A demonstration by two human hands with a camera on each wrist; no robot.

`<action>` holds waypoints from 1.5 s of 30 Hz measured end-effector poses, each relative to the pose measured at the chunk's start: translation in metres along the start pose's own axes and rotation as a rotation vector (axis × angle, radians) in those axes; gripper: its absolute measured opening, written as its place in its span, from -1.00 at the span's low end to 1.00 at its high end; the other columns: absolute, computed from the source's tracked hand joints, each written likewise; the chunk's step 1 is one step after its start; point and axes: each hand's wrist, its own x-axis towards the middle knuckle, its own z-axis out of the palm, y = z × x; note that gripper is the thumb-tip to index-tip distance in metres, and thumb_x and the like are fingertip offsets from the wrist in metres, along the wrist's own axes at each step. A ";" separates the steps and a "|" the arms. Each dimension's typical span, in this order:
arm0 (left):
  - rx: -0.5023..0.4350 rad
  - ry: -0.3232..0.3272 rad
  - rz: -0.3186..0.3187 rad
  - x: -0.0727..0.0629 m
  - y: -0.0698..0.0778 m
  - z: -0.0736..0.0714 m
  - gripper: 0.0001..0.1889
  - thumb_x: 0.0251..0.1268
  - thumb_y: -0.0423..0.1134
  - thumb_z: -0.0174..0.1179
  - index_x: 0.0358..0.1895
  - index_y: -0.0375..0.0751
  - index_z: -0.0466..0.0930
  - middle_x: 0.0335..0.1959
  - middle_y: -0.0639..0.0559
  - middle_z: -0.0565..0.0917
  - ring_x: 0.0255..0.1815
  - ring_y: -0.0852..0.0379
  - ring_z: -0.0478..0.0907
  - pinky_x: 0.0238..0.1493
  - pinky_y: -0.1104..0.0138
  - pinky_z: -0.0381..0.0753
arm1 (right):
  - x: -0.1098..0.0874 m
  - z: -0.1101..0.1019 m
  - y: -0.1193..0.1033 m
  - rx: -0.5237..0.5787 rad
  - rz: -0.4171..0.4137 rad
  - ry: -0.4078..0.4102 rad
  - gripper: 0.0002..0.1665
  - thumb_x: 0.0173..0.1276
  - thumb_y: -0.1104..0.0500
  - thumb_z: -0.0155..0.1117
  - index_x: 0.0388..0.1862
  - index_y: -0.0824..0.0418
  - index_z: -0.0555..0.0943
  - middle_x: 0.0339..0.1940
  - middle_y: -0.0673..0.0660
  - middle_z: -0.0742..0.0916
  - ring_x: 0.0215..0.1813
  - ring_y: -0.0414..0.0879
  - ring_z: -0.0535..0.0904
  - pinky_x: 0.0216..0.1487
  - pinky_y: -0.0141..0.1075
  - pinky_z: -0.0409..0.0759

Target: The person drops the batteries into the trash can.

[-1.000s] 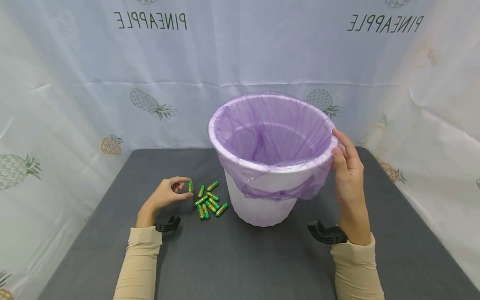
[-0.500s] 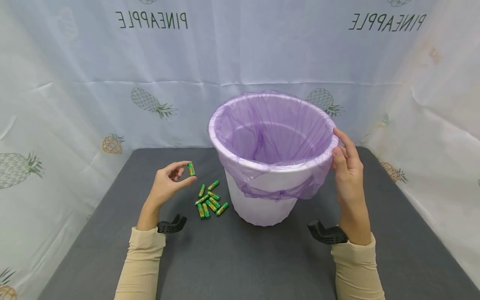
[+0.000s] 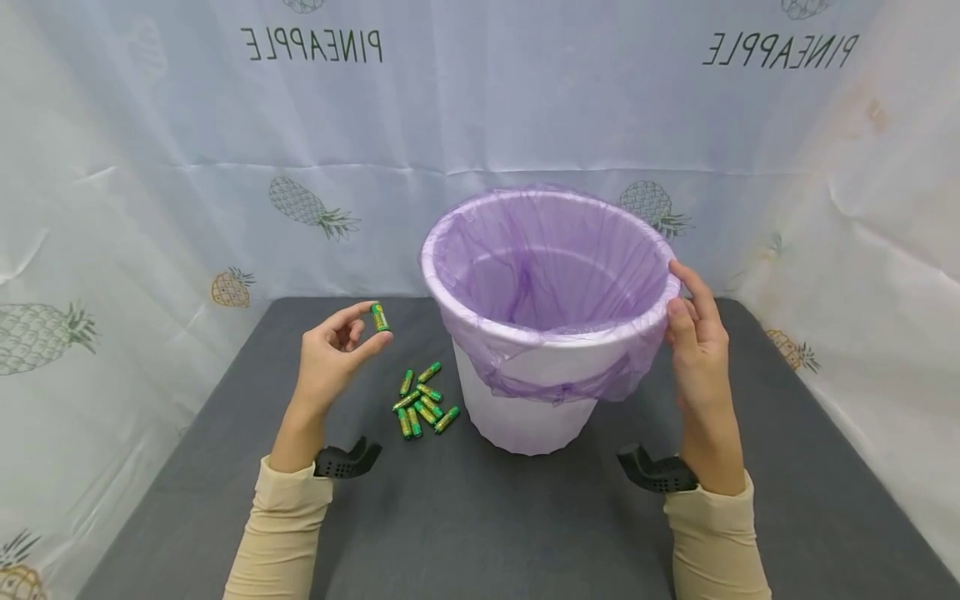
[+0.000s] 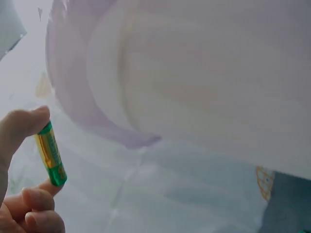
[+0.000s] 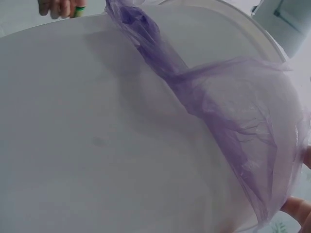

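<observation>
Between thumb and index finger, my left hand [image 3: 328, 358] pinches a green and gold battery [image 3: 380, 317] by its two ends, raised left of the bin. In the left wrist view the battery [image 4: 50, 154] spans the gap between thumb and fingertip. A white trash bin [image 3: 525, 417] stands on the table, lined with a thin purple bag [image 3: 558, 283] folded over its rim. My right hand [image 3: 699, 350] grips the bin's right rim through the bag, fingers at the edge and thumb outside. Several more batteries [image 3: 427, 408] lie in a loose pile left of the bin's base.
A dark grey cloth covers the table [image 3: 480, 525]. Behind and at both sides hangs a pale curtain [image 3: 405, 108] printed with pineapples. Each wrist carries a black camera mount, such as the left mount [image 3: 348, 460].
My left hand has lifted the battery up from beside the pile to about the height of the table's back edge in the head view. The right hand keeps its grip on the rim.
</observation>
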 end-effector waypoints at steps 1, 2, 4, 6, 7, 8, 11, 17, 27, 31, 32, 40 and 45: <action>-0.017 0.010 0.001 0.000 0.005 0.001 -0.59 0.09 -0.48 0.34 0.08 -0.34 0.59 -0.54 0.14 0.25 -0.60 0.33 0.12 -0.57 0.41 0.14 | 0.000 0.000 0.000 0.000 0.006 0.002 -0.57 0.47 0.22 0.05 0.29 0.06 0.50 -0.57 -0.15 0.49 -0.45 -0.33 0.30 -0.33 -0.52 0.28; -0.043 0.020 0.000 0.001 0.010 0.002 -0.59 0.09 -0.49 0.33 0.07 -0.34 0.59 -0.54 0.14 0.25 -0.59 0.33 0.12 -0.56 0.41 0.13 | 0.000 0.001 -0.001 0.000 0.011 0.004 -0.57 0.47 0.23 0.05 0.29 0.07 0.49 -0.57 -0.15 0.49 -0.46 -0.33 0.30 -0.33 -0.52 0.28; -0.087 0.031 0.008 0.001 0.020 0.004 -0.59 0.08 -0.51 0.32 0.06 -0.33 0.60 -0.55 0.17 0.25 -0.58 0.32 0.12 -0.54 0.40 0.12 | 0.000 0.001 -0.001 0.002 0.020 0.005 -0.57 0.47 0.22 0.05 0.29 0.07 0.49 -0.56 -0.16 0.49 -0.45 -0.33 0.31 -0.32 -0.51 0.30; -0.119 0.031 0.025 0.002 0.029 0.006 -0.59 0.06 -0.54 0.32 0.05 -0.31 0.61 -0.55 0.18 0.25 -0.57 0.32 0.13 -0.54 0.40 0.10 | 0.001 0.002 -0.001 0.005 0.027 0.009 -0.57 0.47 0.20 0.06 0.29 0.06 0.49 -0.56 -0.16 0.50 -0.45 -0.33 0.33 -0.32 -0.51 0.32; -0.133 0.029 0.037 0.003 0.034 0.007 -0.59 0.05 -0.56 0.32 0.04 -0.31 0.61 -0.55 0.18 0.25 -0.57 0.31 0.13 -0.54 0.40 0.10 | 0.001 0.002 -0.001 0.004 0.027 0.010 -0.57 0.47 0.21 0.06 0.29 0.06 0.49 -0.56 -0.15 0.50 -0.45 -0.33 0.33 -0.32 -0.51 0.32; -0.148 0.026 0.050 0.003 0.038 0.008 -0.58 0.04 -0.57 0.31 0.04 -0.30 0.62 -0.55 0.18 0.25 -0.56 0.31 0.14 -0.53 0.40 0.10 | 0.000 0.002 -0.001 0.006 0.026 0.009 -0.57 0.47 0.21 0.06 0.30 0.07 0.49 -0.56 -0.15 0.50 -0.45 -0.33 0.32 -0.32 -0.51 0.31; -0.166 0.014 0.092 0.006 0.049 0.013 -0.58 0.03 -0.58 0.31 0.03 -0.29 0.62 -0.54 0.17 0.25 -0.54 0.28 0.14 -0.53 0.41 0.10 | 0.000 0.002 0.000 -0.002 0.023 0.019 -0.57 0.47 0.21 0.07 0.29 0.05 0.50 -0.57 -0.13 0.48 -0.46 -0.33 0.30 -0.34 -0.52 0.28; -0.156 0.005 0.148 0.015 0.064 0.023 -0.57 0.02 -0.54 0.32 0.05 -0.36 0.61 -0.55 0.18 0.26 -0.53 0.28 0.16 -0.52 0.46 0.15 | 0.000 0.001 0.001 -0.004 0.021 0.027 -0.56 0.46 0.20 0.09 0.29 0.07 0.49 -0.58 -0.12 0.46 -0.47 -0.30 0.27 -0.35 -0.52 0.25; -0.156 -0.035 0.124 0.027 0.077 0.041 -0.60 0.07 -0.49 0.32 0.06 -0.35 0.61 -0.56 0.16 0.24 -0.57 0.30 0.12 -0.53 0.46 0.11 | 0.000 0.002 -0.002 0.005 -0.007 0.006 -0.57 0.47 0.22 0.06 0.28 0.06 0.50 -0.58 -0.15 0.44 -0.46 -0.27 0.25 -0.37 -0.50 0.23; -0.159 -0.050 0.107 0.031 0.078 0.047 -0.60 0.09 -0.48 0.31 0.07 -0.37 0.60 -0.55 0.16 0.24 -0.59 0.33 0.09 -0.55 0.49 0.09 | -0.001 0.002 -0.002 -0.015 0.014 0.022 -0.58 0.47 0.22 0.06 0.27 0.04 0.51 -0.59 -0.15 0.43 -0.47 -0.28 0.24 -0.37 -0.50 0.21; -0.158 -0.052 0.105 0.032 0.078 0.048 -0.60 0.09 -0.48 0.31 0.07 -0.38 0.59 -0.55 0.16 0.24 -0.60 0.34 0.09 -0.55 0.49 0.09 | -0.001 0.002 -0.002 -0.009 0.012 0.015 -0.58 0.47 0.23 0.05 0.28 0.05 0.51 -0.58 -0.15 0.43 -0.47 -0.28 0.24 -0.37 -0.50 0.21; -0.160 -0.077 0.053 0.035 0.077 0.053 -0.58 0.11 -0.48 0.29 0.10 -0.39 0.57 -0.53 0.19 0.25 -0.57 0.37 0.12 -0.54 0.54 0.14 | -0.001 0.001 -0.001 -0.021 0.019 0.012 -0.54 0.46 0.26 0.02 0.30 0.05 0.49 -0.57 -0.16 0.43 -0.47 -0.28 0.24 -0.38 -0.50 0.20; -0.163 -0.099 0.017 0.036 0.076 0.054 -0.60 0.13 -0.44 0.29 0.10 -0.37 0.57 -0.52 0.20 0.24 -0.57 0.37 0.12 -0.54 0.54 0.14 | -0.001 -0.001 0.001 -0.021 0.013 0.006 -0.54 0.47 0.25 0.02 0.31 0.05 0.48 -0.56 -0.16 0.43 -0.47 -0.27 0.24 -0.38 -0.51 0.20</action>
